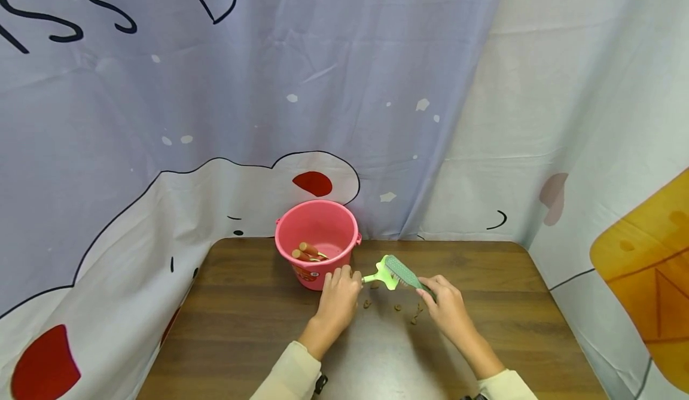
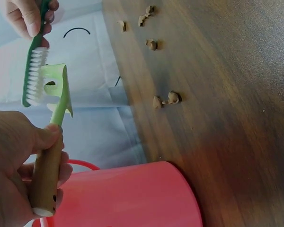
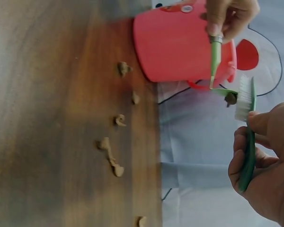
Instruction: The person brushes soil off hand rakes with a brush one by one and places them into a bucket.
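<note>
My left hand [image 1: 339, 298] grips the wooden handle of a small garden rake [image 2: 61, 97] with a light green head. A brown clump [image 3: 231, 98] is stuck to that head. In my right hand [image 1: 449, 307] is a green scrub brush [image 3: 250, 137], held by its handle. Its white bristles [image 2: 36, 73] are against or very close to the rake's head, above the table. Several brown crumbly pieces [image 2: 173, 98] lie scattered on the table below both hands.
A pink bucket [image 1: 317, 217] stands at the back of the wooden table [image 1: 242, 328], just beyond my left hand. Tools with wooden handles [image 1: 308, 249] lean inside it. A printed curtain [image 1: 323, 89] hangs behind and beside the table.
</note>
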Demonstrator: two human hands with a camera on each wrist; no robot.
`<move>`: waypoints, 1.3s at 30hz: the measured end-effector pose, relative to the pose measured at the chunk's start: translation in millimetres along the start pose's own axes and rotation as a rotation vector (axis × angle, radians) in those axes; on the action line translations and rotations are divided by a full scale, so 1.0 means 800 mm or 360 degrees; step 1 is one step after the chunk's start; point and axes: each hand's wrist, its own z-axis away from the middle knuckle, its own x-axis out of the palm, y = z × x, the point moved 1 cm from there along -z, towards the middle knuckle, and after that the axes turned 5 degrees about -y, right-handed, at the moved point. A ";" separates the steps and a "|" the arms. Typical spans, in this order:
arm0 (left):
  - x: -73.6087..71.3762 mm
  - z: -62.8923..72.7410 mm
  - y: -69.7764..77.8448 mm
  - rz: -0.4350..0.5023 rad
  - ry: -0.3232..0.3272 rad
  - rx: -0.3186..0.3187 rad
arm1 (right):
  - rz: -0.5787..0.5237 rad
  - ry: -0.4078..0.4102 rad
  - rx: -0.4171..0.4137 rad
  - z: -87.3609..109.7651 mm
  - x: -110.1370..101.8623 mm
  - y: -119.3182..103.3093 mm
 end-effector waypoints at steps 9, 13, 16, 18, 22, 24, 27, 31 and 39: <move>0.004 0.002 0.000 0.0139 -0.0067 -0.0027 | 0.0010 0.0124 -0.0026 0.005 0.005 0.015; 0.004 0.005 0.000 0.0184 -0.0078 -0.0033 | 0.0039 0.0180 -0.0074 0.005 0.004 0.021; 0.004 0.006 -0.001 0.0183 -0.0063 -0.0029 | 0.0043 0.0191 -0.0097 0.006 0.004 0.024; 0.003 0.006 -0.002 0.0178 -0.0051 -0.0025 | 0.0039 0.0182 -0.0087 0.008 0.004 0.028; 0.002 0.007 -0.004 0.0171 -0.0029 -0.0023 | 0.0045 0.0177 -0.0022 0.012 0.002 0.038; 0.002 0.008 -0.005 0.0170 -0.0019 -0.0028 | 0.0057 0.0186 0.0012 0.013 -0.001 0.044; 0.002 0.008 -0.007 0.0168 -0.0008 -0.0035 | 0.0065 0.0213 0.0014 0.011 -0.008 0.047; 0.002 0.008 -0.008 0.0163 -0.0005 -0.0028 | 0.0065 0.0224 -0.0015 0.005 -0.018 0.043; 0.005 0.006 -0.007 0.0187 -0.0002 -0.0012 | 0.0014 0.0169 -0.0029 0.004 -0.025 0.013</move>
